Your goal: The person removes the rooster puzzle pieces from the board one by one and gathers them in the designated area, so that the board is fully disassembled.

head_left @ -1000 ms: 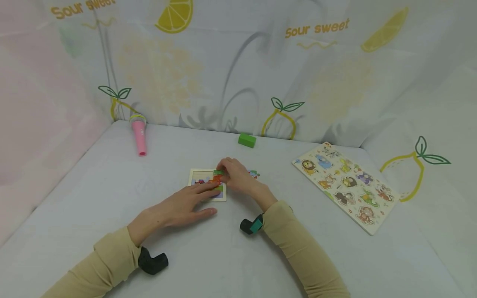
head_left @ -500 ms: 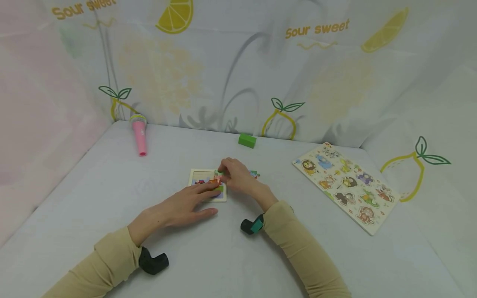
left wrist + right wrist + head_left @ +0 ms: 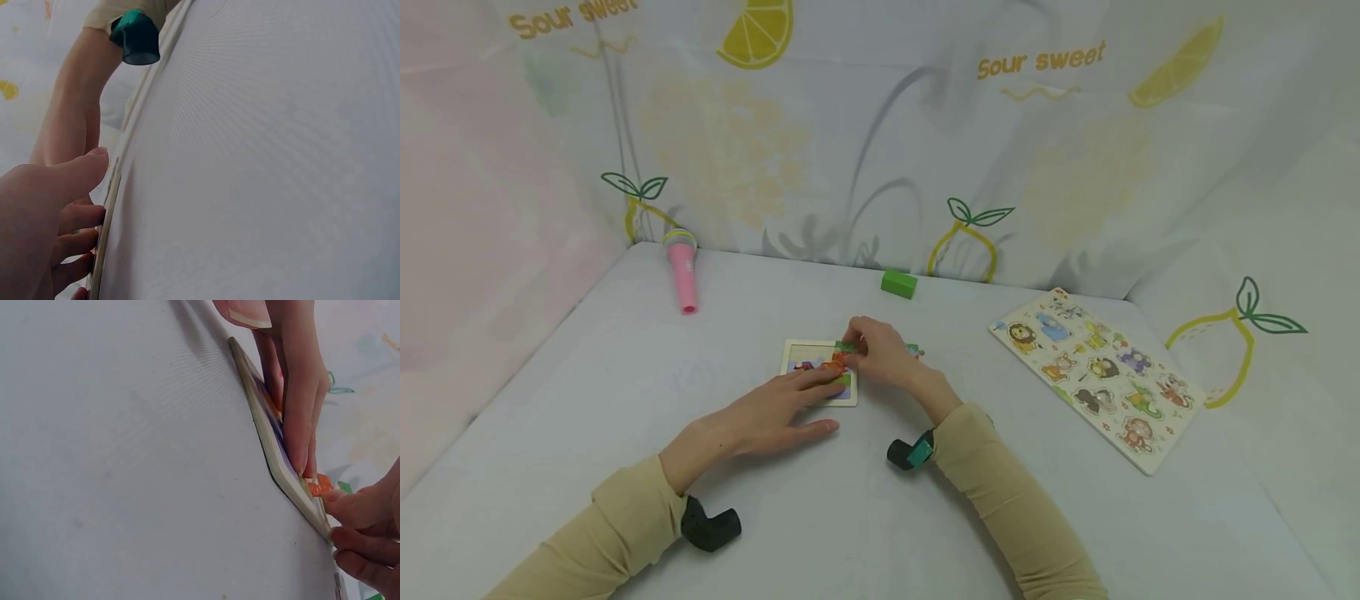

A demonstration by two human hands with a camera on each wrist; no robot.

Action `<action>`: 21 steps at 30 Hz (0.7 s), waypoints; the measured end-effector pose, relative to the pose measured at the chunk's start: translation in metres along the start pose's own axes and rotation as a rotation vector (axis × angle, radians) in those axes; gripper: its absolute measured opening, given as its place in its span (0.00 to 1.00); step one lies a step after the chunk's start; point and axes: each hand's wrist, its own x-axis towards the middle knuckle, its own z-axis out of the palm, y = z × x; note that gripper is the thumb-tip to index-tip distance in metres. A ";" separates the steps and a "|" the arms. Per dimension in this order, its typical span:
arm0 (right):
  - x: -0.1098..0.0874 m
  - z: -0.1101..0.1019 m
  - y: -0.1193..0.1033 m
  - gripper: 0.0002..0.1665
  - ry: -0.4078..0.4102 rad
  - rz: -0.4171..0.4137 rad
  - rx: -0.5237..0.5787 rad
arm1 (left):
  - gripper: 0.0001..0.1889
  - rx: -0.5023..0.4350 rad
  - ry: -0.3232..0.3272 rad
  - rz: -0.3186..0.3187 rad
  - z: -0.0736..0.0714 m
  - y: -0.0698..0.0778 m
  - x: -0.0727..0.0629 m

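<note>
A small wooden jigsaw tray (image 3: pixel 808 353) lies flat mid-table, with bare wood at its upper left and colourful pieces elsewhere. My left hand (image 3: pixel 775 410) rests on its lower part, fingers straight, thumb apart on the near side. At the tray's upper right my right hand (image 3: pixel 882 357) pinches a red-and-green puzzle piece (image 3: pixel 841 357) between thumb and fingers. In the right wrist view that orange-looking piece (image 3: pixel 323 483) shows by the thumb, just beyond the left fingertips. Another puzzle piece (image 3: pixel 914 350) pokes out behind the right hand. Both hands hide much of the picture.
A large animal puzzle board (image 3: pixel 1093 375) lies slanted at the right. Near the back edge sits a green block (image 3: pixel 898 283); a pink toy microphone (image 3: pixel 683 271) lies at the back left. A lemon-print cloth (image 3: pixel 880 125) hangs behind the table.
The red-and-green piece looked pale half a second ago and shows its colours again now, as if tilted by the right fingers. The left hand and tray stay put.
</note>
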 end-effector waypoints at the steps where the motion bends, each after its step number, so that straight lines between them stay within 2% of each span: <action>1: 0.000 0.000 0.000 0.07 0.007 0.002 0.005 | 0.33 0.001 0.000 -0.001 0.000 0.000 0.000; 9: 0.000 0.000 0.005 0.08 0.038 -0.007 0.015 | 0.33 -0.010 -0.002 -0.003 0.000 0.000 -0.001; 12: 0.000 -0.006 0.008 0.08 0.071 -0.018 0.047 | 0.33 -0.020 -0.004 -0.002 0.001 0.000 -0.001; 18: -0.013 -0.044 0.021 0.07 0.192 0.011 0.169 | 0.33 -0.011 0.005 0.011 0.001 0.001 -0.001; 21: -0.026 -0.063 0.038 0.07 0.198 0.048 0.178 | 0.33 -0.003 0.009 0.012 0.001 0.000 -0.002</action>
